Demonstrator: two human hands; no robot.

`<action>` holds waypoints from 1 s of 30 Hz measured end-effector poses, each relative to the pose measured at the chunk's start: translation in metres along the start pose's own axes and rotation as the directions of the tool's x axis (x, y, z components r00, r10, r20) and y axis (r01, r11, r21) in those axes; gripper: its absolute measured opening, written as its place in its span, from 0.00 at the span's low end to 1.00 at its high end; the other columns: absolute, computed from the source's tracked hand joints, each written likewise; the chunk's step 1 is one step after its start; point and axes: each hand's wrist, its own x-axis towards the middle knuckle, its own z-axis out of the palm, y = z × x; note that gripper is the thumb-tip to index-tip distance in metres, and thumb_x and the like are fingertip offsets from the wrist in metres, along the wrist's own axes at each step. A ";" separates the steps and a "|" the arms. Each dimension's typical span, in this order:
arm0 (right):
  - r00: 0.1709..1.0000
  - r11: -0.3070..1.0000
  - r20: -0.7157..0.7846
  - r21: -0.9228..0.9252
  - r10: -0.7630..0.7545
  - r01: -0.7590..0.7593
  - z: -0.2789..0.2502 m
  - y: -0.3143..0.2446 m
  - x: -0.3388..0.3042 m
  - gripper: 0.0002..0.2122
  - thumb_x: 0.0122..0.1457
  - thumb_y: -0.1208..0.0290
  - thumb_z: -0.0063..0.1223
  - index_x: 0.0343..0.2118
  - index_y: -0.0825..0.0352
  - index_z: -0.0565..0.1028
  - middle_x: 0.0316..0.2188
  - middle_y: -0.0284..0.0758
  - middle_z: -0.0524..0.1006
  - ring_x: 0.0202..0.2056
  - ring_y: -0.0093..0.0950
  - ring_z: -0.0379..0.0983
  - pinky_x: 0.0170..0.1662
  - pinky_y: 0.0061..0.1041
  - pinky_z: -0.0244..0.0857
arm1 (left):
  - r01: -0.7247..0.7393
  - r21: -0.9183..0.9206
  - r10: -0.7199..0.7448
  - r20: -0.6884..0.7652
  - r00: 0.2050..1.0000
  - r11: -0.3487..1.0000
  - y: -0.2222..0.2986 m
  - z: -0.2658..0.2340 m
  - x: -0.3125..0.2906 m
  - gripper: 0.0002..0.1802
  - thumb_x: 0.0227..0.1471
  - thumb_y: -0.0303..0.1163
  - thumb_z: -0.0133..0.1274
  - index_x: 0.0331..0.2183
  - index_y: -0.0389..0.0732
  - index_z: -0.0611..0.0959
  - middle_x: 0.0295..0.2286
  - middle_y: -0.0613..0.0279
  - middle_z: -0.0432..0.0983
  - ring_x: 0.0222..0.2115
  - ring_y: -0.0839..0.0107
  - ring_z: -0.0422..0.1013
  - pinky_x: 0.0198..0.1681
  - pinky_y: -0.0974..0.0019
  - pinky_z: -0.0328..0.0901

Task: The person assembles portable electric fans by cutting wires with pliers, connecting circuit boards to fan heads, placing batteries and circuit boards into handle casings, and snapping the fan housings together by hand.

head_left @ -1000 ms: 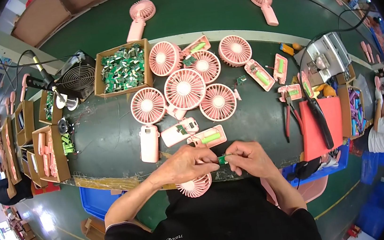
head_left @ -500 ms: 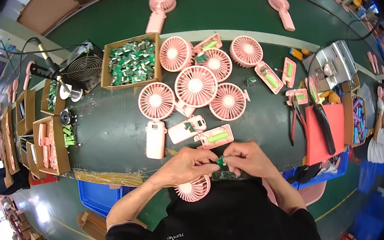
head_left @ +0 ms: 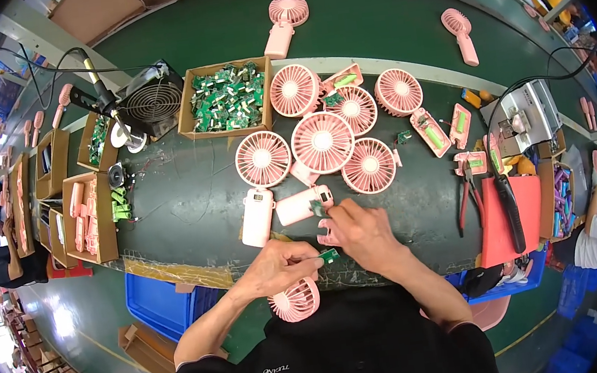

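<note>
Between thumb and fingers, my left hand (head_left: 278, 266) pinches a small green circuit board (head_left: 329, 256) near the table's front edge. A pink fan head (head_left: 295, 301) is just below that hand, partly covered by it. My right hand (head_left: 364, 234) is closed over a pink handle shell (head_left: 327, 233); only the shell's left end shows, and the rest is hidden under the fingers. Just beyond lie a white-pink handle (head_left: 301, 207) with a green board at its end and another pink handle (head_left: 258, 217). Several round pink fan heads (head_left: 322, 142) cluster farther back.
A cardboard box (head_left: 187, 125) of green boards stands at the back. Left are a soldering iron (head_left: 102, 91), a fume fan (head_left: 151, 101) and a box of pink parts (head_left: 107, 234). Right are pliers (head_left: 470, 196), a red pad (head_left: 499, 237), a black-handled tool (head_left: 511, 214) and open battery shells (head_left: 431, 131).
My right hand has left the circuit board and moved up and forward onto the pink handle shell. The left hand still holds the board. The whole view has shifted slightly.
</note>
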 end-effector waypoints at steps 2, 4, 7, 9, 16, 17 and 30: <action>0.998 0.998 0.032 0.001 0.055 -0.056 -0.003 0.011 -0.006 0.11 0.51 0.66 0.60 0.29 0.66 0.71 0.25 0.36 0.72 0.22 0.37 0.74 0.23 0.35 0.66 | 0.008 -0.007 -0.008 -0.014 1.000 1.000 0.001 -0.004 0.001 0.09 0.55 0.29 0.54 0.30 0.31 0.81 0.21 0.63 0.78 0.23 0.81 0.72 0.27 0.74 0.67; 0.995 0.995 -0.010 0.046 0.094 -0.094 -0.008 0.017 -0.008 0.07 0.52 0.69 0.59 0.26 0.65 0.73 0.21 0.35 0.71 0.22 0.36 0.73 0.21 0.35 0.65 | 0.024 -0.054 -0.025 -0.010 1.000 0.998 0.001 -0.004 0.005 0.09 0.56 0.28 0.54 0.31 0.30 0.80 0.21 0.63 0.77 0.24 0.80 0.72 0.28 0.74 0.67; 0.987 0.984 -0.034 0.089 0.157 -0.153 -0.012 0.018 -0.013 0.06 0.50 0.72 0.59 0.27 0.65 0.74 0.23 0.35 0.74 0.23 0.37 0.73 0.22 0.35 0.66 | 0.033 -0.101 -0.032 0.007 0.999 0.994 0.007 -0.002 0.014 0.07 0.55 0.28 0.55 0.32 0.32 0.81 0.22 0.65 0.78 0.24 0.81 0.72 0.27 0.75 0.65; 0.987 0.991 -0.151 0.125 0.058 -0.039 -0.004 0.014 -0.011 0.13 0.47 0.63 0.63 0.26 0.65 0.71 0.22 0.34 0.72 0.21 0.35 0.73 0.23 0.35 0.67 | 0.022 -0.065 -0.023 -0.010 1.000 0.998 0.005 -0.001 0.014 0.07 0.55 0.27 0.55 0.31 0.32 0.80 0.22 0.64 0.78 0.24 0.81 0.72 0.27 0.76 0.66; 0.980 0.990 -0.196 0.127 -0.033 0.059 0.013 0.010 0.006 0.14 0.47 0.67 0.62 0.34 0.70 0.74 0.24 0.37 0.72 0.24 0.34 0.74 0.24 0.32 0.69 | 0.020 -0.030 -0.019 0.030 0.999 0.999 0.012 -0.009 0.015 0.06 0.55 0.24 0.53 0.32 0.30 0.79 0.24 0.60 0.79 0.26 0.79 0.73 0.30 0.74 0.68; 0.970 0.986 -0.236 0.141 -0.050 0.085 0.020 0.010 0.008 0.12 0.48 0.69 0.60 0.33 0.69 0.74 0.24 0.35 0.71 0.25 0.32 0.72 0.25 0.31 0.69 | 0.023 -0.016 -0.023 0.020 1.000 1.000 0.013 -0.007 0.013 0.06 0.55 0.24 0.53 0.32 0.30 0.79 0.24 0.60 0.79 0.25 0.79 0.73 0.30 0.74 0.68; 0.884 0.985 -0.442 -0.001 0.152 -0.170 -0.049 0.068 -0.081 0.06 0.51 0.78 0.58 0.32 0.70 0.75 0.26 0.37 0.75 0.27 0.34 0.74 0.28 0.29 0.69 | -0.052 -0.240 0.074 0.080 0.994 0.969 0.030 0.029 0.047 0.04 0.56 0.21 0.51 0.36 0.32 0.75 0.26 0.57 0.79 0.24 0.75 0.76 0.28 0.73 0.71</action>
